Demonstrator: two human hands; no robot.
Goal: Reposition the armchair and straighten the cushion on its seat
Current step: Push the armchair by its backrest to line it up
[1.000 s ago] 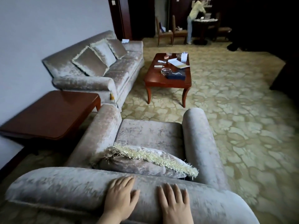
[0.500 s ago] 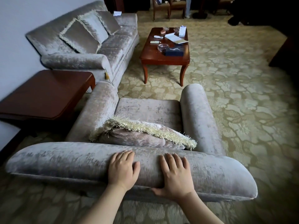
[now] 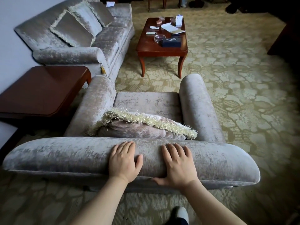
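I stand behind a grey velvet armchair and look down over its backrest. A fringed cushion of the same fabric leans tilted against the inside of the backrest, its cream fringe on top. My left hand lies flat on the top of the backrest, fingers spread. My right hand rests beside it, palm down, with the thumb hooked under the rear edge of the backrest. The two hands are about a hand's width apart.
A dark wooden side table stands close to the armchair's left arm. Beyond it is a matching sofa with three cushions. A coffee table with small items is ahead. Patterned carpet spreads to the right. My foot shows below.
The view has tipped downward and pulled back from the armchair, so more of the backrest and my forearms show. Both hands stay pressed on the backrest.
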